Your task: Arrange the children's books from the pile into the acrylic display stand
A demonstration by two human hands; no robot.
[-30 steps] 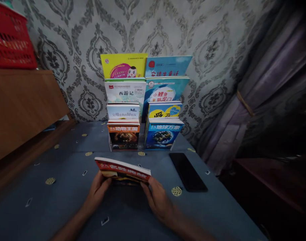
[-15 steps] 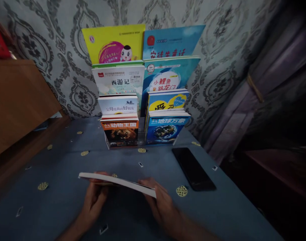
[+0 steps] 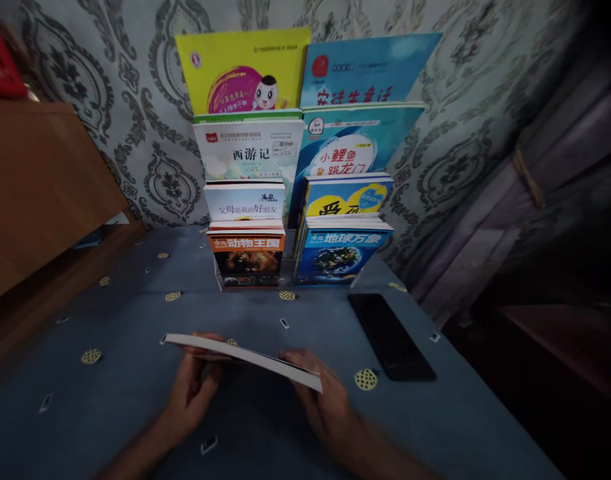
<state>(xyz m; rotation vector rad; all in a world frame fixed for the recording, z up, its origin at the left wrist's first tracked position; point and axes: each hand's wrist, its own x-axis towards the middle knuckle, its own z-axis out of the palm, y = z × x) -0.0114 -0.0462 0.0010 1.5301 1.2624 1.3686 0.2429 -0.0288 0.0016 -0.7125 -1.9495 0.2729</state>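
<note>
A thin book point(image 3: 255, 358) is held nearly edge-on above the table, its pale page edge facing me and its left end a little higher than its right. My left hand point(image 3: 195, 383) is closed on its left part, fingers on the far side. Around the right end, my right hand point(image 3: 325, 400) grips it too. The covers cannot be read from this angle. Beyond the hands stands a clear rack of books in two columns, with a lion-cover book point(image 3: 248, 260) at the front left and an Earth-cover book point(image 3: 338, 257) at the front right.
A black phone point(image 3: 391, 337) lies on the blue patterned tablecloth point(image 3: 120, 413), right of the hands. Behind the rack is a patterned wall point(image 3: 150, 133). A wooden cabinet point(image 3: 45, 193) stands at left, and a tied curtain point(image 3: 485, 220) hangs at right.
The view has shifted slightly, so the rack appears a little larger and further right. Both hands keep hold of the book, which stays in nearly the same pose.
</note>
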